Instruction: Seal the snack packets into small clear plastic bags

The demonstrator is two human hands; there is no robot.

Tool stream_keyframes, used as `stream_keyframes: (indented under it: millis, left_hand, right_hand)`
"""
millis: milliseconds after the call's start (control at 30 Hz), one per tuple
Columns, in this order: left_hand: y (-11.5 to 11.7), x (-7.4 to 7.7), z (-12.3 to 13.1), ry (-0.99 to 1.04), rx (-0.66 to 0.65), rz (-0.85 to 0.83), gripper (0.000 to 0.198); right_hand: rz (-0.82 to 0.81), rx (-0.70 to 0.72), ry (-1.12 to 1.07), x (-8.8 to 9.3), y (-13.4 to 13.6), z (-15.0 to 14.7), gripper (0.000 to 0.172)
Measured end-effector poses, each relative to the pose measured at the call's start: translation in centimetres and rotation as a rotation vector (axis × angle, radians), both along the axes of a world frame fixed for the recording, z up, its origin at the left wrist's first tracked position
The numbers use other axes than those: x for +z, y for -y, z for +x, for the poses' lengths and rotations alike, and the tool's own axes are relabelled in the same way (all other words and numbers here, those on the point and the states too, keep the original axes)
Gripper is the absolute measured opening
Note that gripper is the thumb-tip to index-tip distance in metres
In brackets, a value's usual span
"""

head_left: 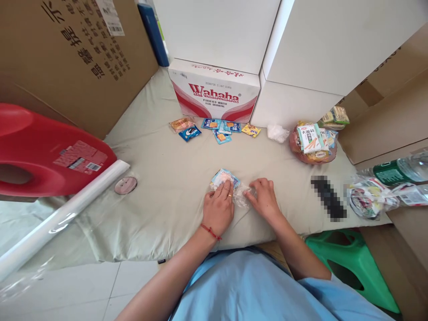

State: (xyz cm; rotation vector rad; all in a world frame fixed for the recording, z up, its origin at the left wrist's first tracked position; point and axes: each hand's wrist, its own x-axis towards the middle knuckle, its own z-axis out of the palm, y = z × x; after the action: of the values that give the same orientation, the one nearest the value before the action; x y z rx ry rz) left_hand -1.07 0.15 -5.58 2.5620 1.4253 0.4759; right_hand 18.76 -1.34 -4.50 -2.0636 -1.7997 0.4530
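In the head view, a small blue snack packet (234, 182) lies on the bed-like surface, partly covered by crumpled clear plastic film (242, 196). My left hand (219, 205), with a ring and a red string bracelet, is closed over the packet. Its fingers press together on top and hide much of it. To the right, my right hand (265, 197) has curled fingers, its thumb at the film's right edge. The exact pinch is hard to make out.
Several snack packets (220, 127) line the Wahaha box (214, 93). A filled snack bowl (312, 156) stands right, near a bottle (397, 171). At left are a red jug (43, 151), a film roll (67, 214) and a round pinkish item (125, 185). Below right is a green stool (351, 263).
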Motion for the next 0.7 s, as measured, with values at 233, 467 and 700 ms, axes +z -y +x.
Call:
stream_keyframes:
  millis: [233, 467, 700]
  left_hand:
    - [0.5, -0.4, -1.3, 0.070, -0.015, 0.003, 0.062]
    - [0.0, 0.1, -0.6, 0.025, -0.091, 0.040, 0.043]
    - [-0.1, 0.1, -3.0, 0.301, 0.072, 0.048, 0.025]
  right_hand:
    - [-0.212, 0.014, -0.712, 2.4, -2.7, -0.9, 0.026]
    - [-0.232, -0.118, -0.981, 2.0, -8.8, -5.8, 0.008]
    - [-0.149, 0.030, -0.600, 0.7, -8.8, -7.4, 0.018]
